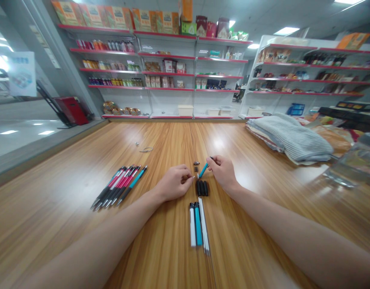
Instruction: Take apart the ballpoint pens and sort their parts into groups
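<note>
Left hand point(174, 182): pinching a small item point(193, 176), too small to identify.
Right hand point(222, 172): pinching a teal pen barrel point(203, 170), tilted.
Between the hands: black pen pieces point(201, 188) lying side by side on the wooden table point(52, 216).

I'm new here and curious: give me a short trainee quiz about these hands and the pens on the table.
1. What colour is the pen in the right hand?
2. True or false: the fan of pens lies to the left of the left hand.
3. What lies closest to the white and teal pens?
A. Black pen pieces
B. A red case
C. A folded striped cloth

Key: 1. Teal; 2. True; 3. A
</note>
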`<state>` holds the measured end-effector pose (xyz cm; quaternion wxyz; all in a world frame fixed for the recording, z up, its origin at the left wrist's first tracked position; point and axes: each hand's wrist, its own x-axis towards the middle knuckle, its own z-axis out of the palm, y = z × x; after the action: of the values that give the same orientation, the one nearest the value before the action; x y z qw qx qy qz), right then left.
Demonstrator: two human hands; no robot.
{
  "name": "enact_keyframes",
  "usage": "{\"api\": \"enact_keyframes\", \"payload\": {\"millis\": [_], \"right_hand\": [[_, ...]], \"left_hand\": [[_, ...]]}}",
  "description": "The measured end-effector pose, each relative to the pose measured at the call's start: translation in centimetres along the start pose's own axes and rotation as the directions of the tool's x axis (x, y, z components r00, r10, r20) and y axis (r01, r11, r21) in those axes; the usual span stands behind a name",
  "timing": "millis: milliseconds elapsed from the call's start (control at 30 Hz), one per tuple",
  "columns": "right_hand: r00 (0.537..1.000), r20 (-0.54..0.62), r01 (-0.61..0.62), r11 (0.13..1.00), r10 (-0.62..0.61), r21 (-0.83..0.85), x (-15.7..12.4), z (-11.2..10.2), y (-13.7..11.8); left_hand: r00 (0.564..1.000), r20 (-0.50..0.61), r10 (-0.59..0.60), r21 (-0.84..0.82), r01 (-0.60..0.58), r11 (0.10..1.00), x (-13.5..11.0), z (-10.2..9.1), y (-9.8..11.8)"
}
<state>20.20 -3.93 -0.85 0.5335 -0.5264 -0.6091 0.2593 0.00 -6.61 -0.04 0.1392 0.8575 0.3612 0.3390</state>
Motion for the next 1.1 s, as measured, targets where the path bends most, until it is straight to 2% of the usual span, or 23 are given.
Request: {"api": "enact_keyframes", "payload": {"millis": [1100], "right_hand": [[1.0, 0.015, 0.003, 1.0, -0.004, 0.007, 0.02, 0.03, 0.02]], "left_hand": [[0.994, 0.078, 0.074, -0.022, -0.073, 0.997, 0.09, -0.33, 0.37]]}}
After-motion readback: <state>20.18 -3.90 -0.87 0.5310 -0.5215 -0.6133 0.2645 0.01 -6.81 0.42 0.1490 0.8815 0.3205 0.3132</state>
